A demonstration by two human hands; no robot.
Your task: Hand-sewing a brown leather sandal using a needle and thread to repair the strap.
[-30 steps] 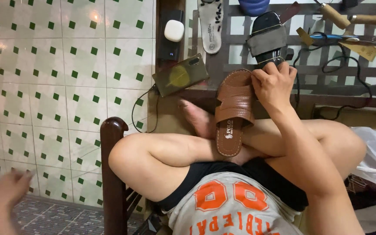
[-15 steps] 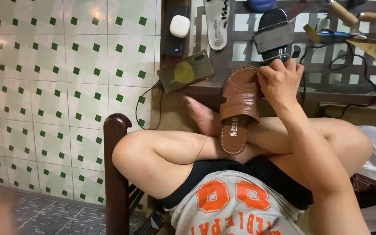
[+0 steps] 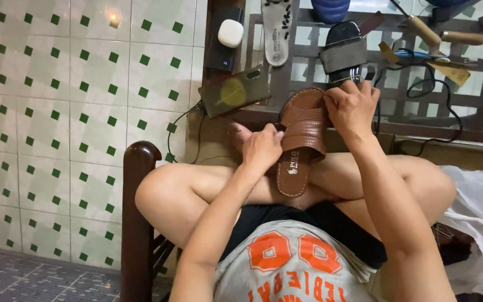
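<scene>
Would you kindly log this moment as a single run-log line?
left hand: grips brown sandal at its side | right hand: grips the strap's upper edge | sandal rests on crossed legs | phone beyond

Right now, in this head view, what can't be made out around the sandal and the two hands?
- Sandal: toe end hidden by right hand; underside faces away.
- Left hand: fingertips hidden behind sandal edge.
- Black sandal: lower part hidden by right hand.
- Blue object: cut by top edge.
</scene>
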